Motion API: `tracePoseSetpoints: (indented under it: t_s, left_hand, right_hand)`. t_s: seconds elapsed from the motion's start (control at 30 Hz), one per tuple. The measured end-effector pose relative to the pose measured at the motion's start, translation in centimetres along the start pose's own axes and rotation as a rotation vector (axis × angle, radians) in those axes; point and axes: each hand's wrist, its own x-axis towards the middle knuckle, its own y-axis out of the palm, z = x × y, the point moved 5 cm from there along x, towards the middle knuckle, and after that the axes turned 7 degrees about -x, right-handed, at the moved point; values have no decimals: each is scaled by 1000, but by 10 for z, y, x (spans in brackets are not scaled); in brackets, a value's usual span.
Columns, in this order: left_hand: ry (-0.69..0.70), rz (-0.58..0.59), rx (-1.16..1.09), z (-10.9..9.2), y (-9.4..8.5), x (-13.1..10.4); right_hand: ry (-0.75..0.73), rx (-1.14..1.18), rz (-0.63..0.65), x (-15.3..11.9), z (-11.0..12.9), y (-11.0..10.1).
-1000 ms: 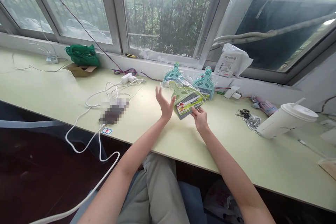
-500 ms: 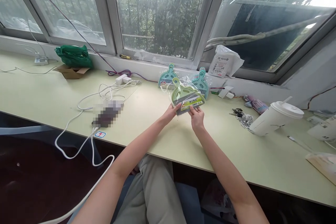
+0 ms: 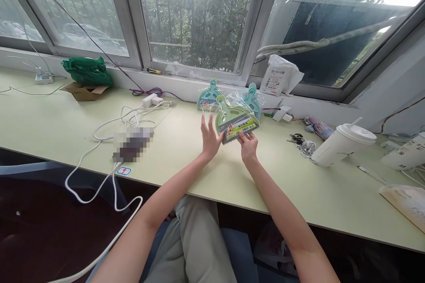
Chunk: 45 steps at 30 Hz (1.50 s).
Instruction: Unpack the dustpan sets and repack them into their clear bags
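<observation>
A small green dustpan and brush set [image 3: 237, 120] in clear wrap, with a yellow label, is held tilted above the table. My right hand [image 3: 249, 147] pinches its lower edge between thumb and fingers. At its lower left corner, my left hand [image 3: 210, 140] has its fingers spread and raised, the thumb touching or very near the wrap. Behind the set, a teal dustpan set [image 3: 210, 95] leans by the window ledge on the left. A stack of teal dustpan sets [image 3: 253, 101] stands on the right, partly hidden by the green one.
White cables [image 3: 99, 137] and a blurred dark object [image 3: 133, 145] lie on the left of the table [image 3: 186, 163]. Farther back is a cardboard box [image 3: 85, 92] with a green bag [image 3: 86, 70]. To the right are keys [image 3: 303, 145], a white lidded cup [image 3: 343, 145] and a white package [image 3: 281, 76].
My left hand has loosened from the dustpan set, its fingers now spread and lifted. My right hand still grips the set. The view has shifted slightly.
</observation>
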Motion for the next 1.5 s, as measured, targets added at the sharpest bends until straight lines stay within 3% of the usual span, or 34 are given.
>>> tracePoseSetpoints:
  t_s: [0.07, 0.13, 0.2, 0.27, 0.43, 0.57, 0.7, 0.77, 0.83, 0.9, 0.97, 1.03, 1.07, 1.17, 1.27, 1.37, 1.43, 1.5]
  left_hand:
    - [166, 88, 225, -10, -1, 1]
    - [322, 250, 333, -16, 3, 1]
    - [447, 399, 354, -18, 8, -3]
    - [513, 467, 327, -19, 11, -6]
    - [478, 414, 246, -19, 11, -6]
    - [441, 393, 309, -16, 13, -5]
    - [429, 428, 349, -11, 20, -9]
    - [440, 494, 283, -12, 27, -15]
    - [433, 465, 163, -15, 29, -18]
    - [315, 249, 27, -15, 20, -13]
    - [80, -32, -142, -4, 6, -3]
    - [-204, -138, -393, 13, 2, 4]
    - [-350, -89, -541, 21, 6, 7]
    - [-653, 257, -915, 30, 31, 2]
    - [-712, 566, -1061, 22, 47, -19]
    - [-776, 886, -1037, 14, 60, -44]
    - [-790, 902, -988, 13, 63, -48]
    - [-745, 714, -1006, 16, 60, -35]
  right_hand:
    - [4, -10, -3, 1, -1, -1]
    - [10, -13, -3, 2, -3, -1]
    - [17, -9, 1, 2, -4, -1]
    - [23, 5, 1, 2, -6, -1]
    - [39, 3, -4, -1, -8, 0]
    - [42, -2, -4, -1, -10, 0]
    - [27, -18, -9, 0, -11, 0]
    - [26, -4, -16, 1, -11, -1]
    - [24, 22, -20, 2, -11, -3]
    - [14, 41, -22, 3, -9, -4]
    - [8, 46, -22, 3, -6, -5]
    - [19, 57, -23, 3, -6, -4]
    - [30, 67, -20, 2, -6, -3]
    - [51, 89, -12, 2, -7, 0]
    - [32, 92, -39, 4, -6, -1]
    - [-15, 112, -89, 8, -1, -8]
    - [-37, 132, -92, 10, 3, -11]
    - [-42, 139, -75, 11, 4, -11]
